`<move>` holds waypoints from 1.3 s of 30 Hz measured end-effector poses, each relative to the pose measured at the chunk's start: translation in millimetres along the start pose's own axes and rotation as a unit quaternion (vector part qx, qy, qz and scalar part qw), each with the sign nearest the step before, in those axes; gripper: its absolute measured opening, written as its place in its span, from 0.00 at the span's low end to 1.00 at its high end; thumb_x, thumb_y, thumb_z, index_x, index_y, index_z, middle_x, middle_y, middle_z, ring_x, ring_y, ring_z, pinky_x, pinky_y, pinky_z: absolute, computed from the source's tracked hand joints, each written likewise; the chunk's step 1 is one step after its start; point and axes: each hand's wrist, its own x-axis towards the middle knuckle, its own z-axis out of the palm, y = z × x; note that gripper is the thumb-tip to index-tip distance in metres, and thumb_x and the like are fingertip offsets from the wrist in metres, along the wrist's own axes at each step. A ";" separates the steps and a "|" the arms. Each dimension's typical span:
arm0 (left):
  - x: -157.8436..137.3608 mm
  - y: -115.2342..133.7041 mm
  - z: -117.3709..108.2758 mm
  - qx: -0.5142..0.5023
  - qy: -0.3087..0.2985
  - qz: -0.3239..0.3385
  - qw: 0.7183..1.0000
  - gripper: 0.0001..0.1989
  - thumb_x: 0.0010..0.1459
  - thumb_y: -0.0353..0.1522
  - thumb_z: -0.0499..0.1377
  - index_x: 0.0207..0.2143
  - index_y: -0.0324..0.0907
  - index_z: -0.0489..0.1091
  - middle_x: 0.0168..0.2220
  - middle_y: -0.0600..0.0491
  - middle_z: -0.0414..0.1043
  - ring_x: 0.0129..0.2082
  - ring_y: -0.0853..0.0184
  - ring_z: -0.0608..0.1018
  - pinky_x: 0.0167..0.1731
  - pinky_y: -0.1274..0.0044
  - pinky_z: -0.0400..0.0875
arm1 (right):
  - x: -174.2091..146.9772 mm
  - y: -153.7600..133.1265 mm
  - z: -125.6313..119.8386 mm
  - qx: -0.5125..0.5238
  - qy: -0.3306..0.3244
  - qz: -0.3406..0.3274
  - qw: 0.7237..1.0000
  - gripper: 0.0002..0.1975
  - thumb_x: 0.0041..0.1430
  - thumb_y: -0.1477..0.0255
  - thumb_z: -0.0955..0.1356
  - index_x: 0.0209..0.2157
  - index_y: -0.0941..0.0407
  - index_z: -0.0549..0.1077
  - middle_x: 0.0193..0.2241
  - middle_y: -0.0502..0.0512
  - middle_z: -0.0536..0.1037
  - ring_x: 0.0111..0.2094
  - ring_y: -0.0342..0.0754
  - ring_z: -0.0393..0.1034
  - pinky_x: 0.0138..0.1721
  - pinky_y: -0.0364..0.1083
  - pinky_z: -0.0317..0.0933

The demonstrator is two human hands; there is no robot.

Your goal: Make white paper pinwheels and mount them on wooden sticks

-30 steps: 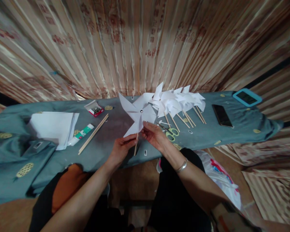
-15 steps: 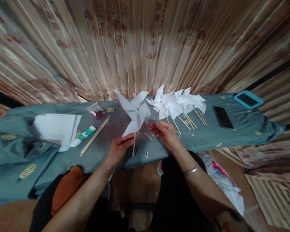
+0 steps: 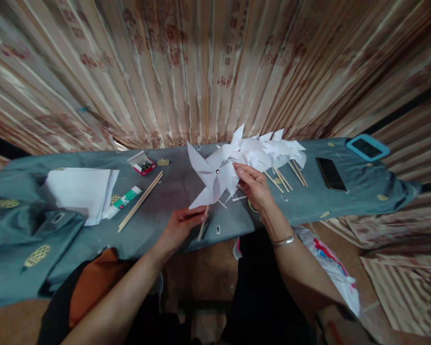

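A white paper pinwheel (image 3: 210,184) with a shiny pin at its centre is held up over the middle of the table. My left hand (image 3: 181,227) is closed around its wooden stick (image 3: 202,229), just below the blades. At the pinwheel's right edge, the fingertips of my right hand (image 3: 254,187) pinch a blade. Behind and right of that hand lie several more white pinwheels (image 3: 258,151), overlapping, their sticks pointing toward me. Thin white paper strips (image 3: 239,198) rest on the cloth beneath my right hand, beside a roll of tape (image 3: 252,206) partly hidden by it.
Left on the grey-green cloth are white paper sheets (image 3: 77,191), a glue stick (image 3: 122,202), loose wooden sticks (image 3: 140,202) and an open red box of pins (image 3: 143,165). A phone (image 3: 331,174) and a blue-framed device (image 3: 368,147) lie right. A curtain hangs behind.
The pinwheel has moved right in my left hand, closer to the others. My right hand has come up from above the paper strips and now grips a blade.
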 end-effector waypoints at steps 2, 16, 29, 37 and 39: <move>-0.2 0.7 0.6 0.000 0.007 0.002 1.000 0.17 0.41 0.38 0.72 0.36 0.45 0.82 0.38 0.51 0.83 0.39 0.60 0.80 0.47 0.70 0.70 | -0.9 0.0 0.3 0.011 0.004 0.009 1.000 0.18 0.34 0.59 0.80 0.30 0.50 0.82 0.28 0.47 0.82 0.29 0.43 0.72 0.36 0.44 0.67; 1.3 -1.0 0.9 -0.009 0.038 0.010 0.999 0.16 0.39 0.38 0.72 0.34 0.45 0.82 0.35 0.52 0.83 0.38 0.61 0.80 0.48 0.69 0.71 | -8.7 5.5 4.0 0.021 -0.009 0.039 0.999 0.18 0.31 0.62 0.81 0.28 0.51 0.82 0.23 0.45 0.79 0.22 0.39 0.65 0.25 0.41 0.60; 2.7 -2.1 1.5 -0.016 0.055 0.019 0.998 0.16 0.37 0.38 0.72 0.33 0.45 0.82 0.34 0.52 0.83 0.37 0.61 0.79 0.48 0.70 0.70 | -14.1 4.3 13.1 0.056 -0.022 0.078 0.995 0.18 0.28 0.63 0.82 0.25 0.52 0.81 0.25 0.47 0.81 0.24 0.41 0.70 0.26 0.41 0.65; 3.6 -3.0 3.2 -0.018 0.044 0.036 0.998 0.15 0.39 0.37 0.71 0.33 0.44 0.82 0.32 0.53 0.82 0.36 0.62 0.78 0.46 0.71 0.70 | -18.2 8.1 16.3 0.083 -0.046 0.119 0.988 0.20 0.27 0.63 0.83 0.26 0.53 0.80 0.25 0.45 0.82 0.25 0.38 0.73 0.30 0.38 0.68; 3.5 -3.0 4.0 -0.019 0.040 0.040 0.998 0.13 0.40 0.37 0.71 0.31 0.44 0.82 0.30 0.54 0.82 0.34 0.63 0.78 0.43 0.72 0.70 | -19.5 9.7 17.8 0.091 -0.044 0.136 0.986 0.20 0.26 0.64 0.83 0.25 0.54 0.79 0.25 0.44 0.81 0.25 0.37 0.73 0.30 0.37 0.68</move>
